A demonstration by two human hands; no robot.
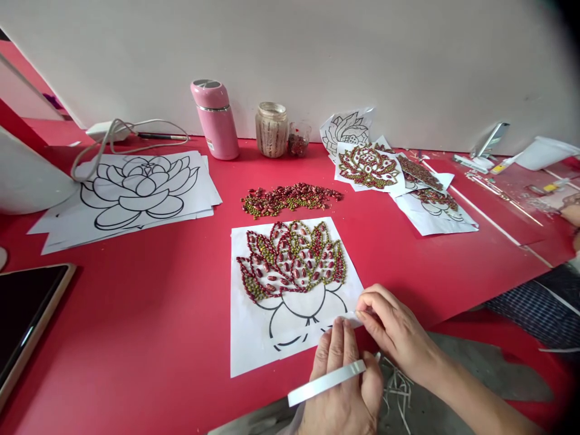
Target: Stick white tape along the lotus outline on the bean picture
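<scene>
A white sheet with a lotus outline (254, 344) lies on the red table (149, 314) in front of me; red and green beans fill its upper petals. My left hand (342, 386) grips a white roll of tape (326, 382) at the sheet's lower right corner. My right hand (389, 329) pinches the free end of the tape strip (348, 319) just above it. A loose heap of beans (290, 198) lies behind the sheet.
Blank lotus printouts (136, 187) are stacked at left, finished bean pictures (369, 166) at back right. A pink flask (216, 119), a glass jar (271, 129) and a small cup stand by the wall. A tablet (22, 314) lies at left. Another person's checked clothing (539, 308) shows at right.
</scene>
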